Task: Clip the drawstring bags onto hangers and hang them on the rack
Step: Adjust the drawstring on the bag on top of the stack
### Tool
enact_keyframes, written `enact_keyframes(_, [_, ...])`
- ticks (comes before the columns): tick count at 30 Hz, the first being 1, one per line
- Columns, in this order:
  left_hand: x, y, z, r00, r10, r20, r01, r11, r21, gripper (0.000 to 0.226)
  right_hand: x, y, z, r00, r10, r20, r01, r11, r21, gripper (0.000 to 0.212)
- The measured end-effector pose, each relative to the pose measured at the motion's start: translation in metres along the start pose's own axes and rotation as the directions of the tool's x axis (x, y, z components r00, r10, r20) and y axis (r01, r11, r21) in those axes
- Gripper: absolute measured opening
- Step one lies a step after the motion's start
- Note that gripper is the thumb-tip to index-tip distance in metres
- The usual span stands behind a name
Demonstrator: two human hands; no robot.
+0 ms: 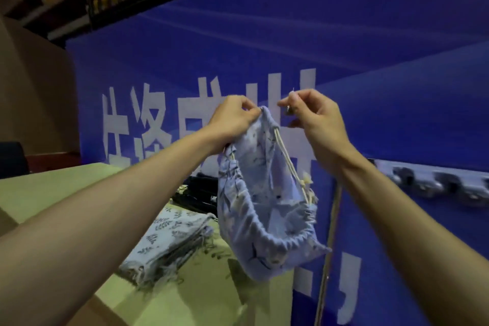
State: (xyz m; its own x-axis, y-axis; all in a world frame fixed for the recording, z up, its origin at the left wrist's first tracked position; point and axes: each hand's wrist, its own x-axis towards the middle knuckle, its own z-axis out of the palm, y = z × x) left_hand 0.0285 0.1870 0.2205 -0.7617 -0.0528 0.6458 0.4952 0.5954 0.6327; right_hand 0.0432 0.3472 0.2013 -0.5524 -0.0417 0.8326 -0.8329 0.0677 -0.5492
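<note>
Two hands up, close to the camera. Left hand (232, 119) pinches the top hem of the pale blue printed cloth drawstring bag (254, 193). The bag hangs in the air from that one corner, mouth sagging open, white cord (287, 156) dangling. Right hand (315, 116) sits just beside the hem, fingertips pinching a small grey piece (289, 111), possibly a hanger clip; too blurred to tell.

Judgement: bag is light, limp, not fragile. The gathered hem is thickest, so grip and clip there; the cord may snag.

Beyond, on the pale green tabletop (53, 188): stack of folded leaf-print cloth bags (169, 235), then a black tangle of hangers (195, 193). Blue banner with white characters (291, 34) behind.
</note>
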Motion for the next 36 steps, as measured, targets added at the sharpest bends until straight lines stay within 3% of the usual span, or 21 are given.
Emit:
enact_keyframes(5, [-0.039, 0.008, 0.062, 0.959, -0.140, 0.248, 0.216, 0.925, -0.314, 0.016, -0.034, -0.012, -0.059, 0.972, 0.058, 0.228, -0.044, 0.997, -0.065, 0.020])
enact_keyframes(8, [-0.059, 0.008, 0.087, 0.910, -0.247, 0.332, 0.376, 0.830, -0.411, 0.012, -0.053, -0.004, -0.084, 0.910, 0.178, 0.374, -0.063, 0.952, -0.300, 0.018])
enact_keyframes(11, [-0.070, 0.008, 0.104, 0.830, -0.319, 0.457, 0.533, 0.694, -0.483, 0.020, -0.067, 0.008, -0.097, 0.860, 0.240, 0.451, 0.082, 0.806, -0.586, 0.019])
enact_keyframes(14, [-0.074, 0.005, 0.115, 0.795, -0.332, 0.508, 0.580, 0.660, -0.477, 0.020, -0.078, 0.019, -0.099, 0.829, 0.257, 0.497, 0.225, 0.659, -0.717, 0.015])
enact_keyframes(19, [-0.075, -0.008, 0.123, 0.800, -0.318, 0.509, 0.570, 0.669, -0.477, 0.019, -0.092, 0.044, -0.095, 0.871, 0.304, 0.385, 0.125, 0.622, -0.773, 0.016])
enact_keyframes(22, [-0.079, -0.014, 0.123, 0.852, -0.249, 0.460, 0.456, 0.785, -0.420, 0.020, -0.091, 0.053, -0.097, 0.876, 0.390, 0.283, 0.021, 0.556, -0.831, 0.021])
enact_keyframes(25, [-0.086, -0.024, 0.120, 0.861, -0.126, 0.493, 0.273, 0.932, -0.238, 0.019, -0.088, 0.055, -0.106, 0.860, 0.455, 0.229, -0.055, 0.530, -0.846, 0.022])
enact_keyframes(28, [-0.095, -0.039, 0.125, 0.819, -0.066, 0.569, 0.146, 0.985, -0.095, 0.019, -0.086, 0.058, -0.118, 0.841, 0.518, 0.156, -0.172, 0.529, -0.831, 0.021])
enact_keyframes(31, [-0.107, -0.055, 0.137, 0.817, -0.112, 0.565, 0.071, 0.993, 0.094, 0.031, -0.091, 0.068, -0.133, 0.806, 0.585, 0.092, -0.310, 0.548, -0.777, 0.020])
enact_keyframes(34, [-0.124, -0.063, 0.152, 0.797, -0.242, 0.554, 0.283, 0.959, 0.012, 0.033, -0.100, 0.079, -0.140, 0.770, 0.635, 0.065, -0.350, 0.505, -0.789, 0.019])
enact_keyframes(36, [-0.130, -0.060, 0.162, 0.744, -0.376, 0.553, 0.546, 0.819, -0.177, 0.033, -0.106, 0.082, -0.142, 0.749, 0.660, 0.059, -0.307, 0.424, -0.852, 0.015])
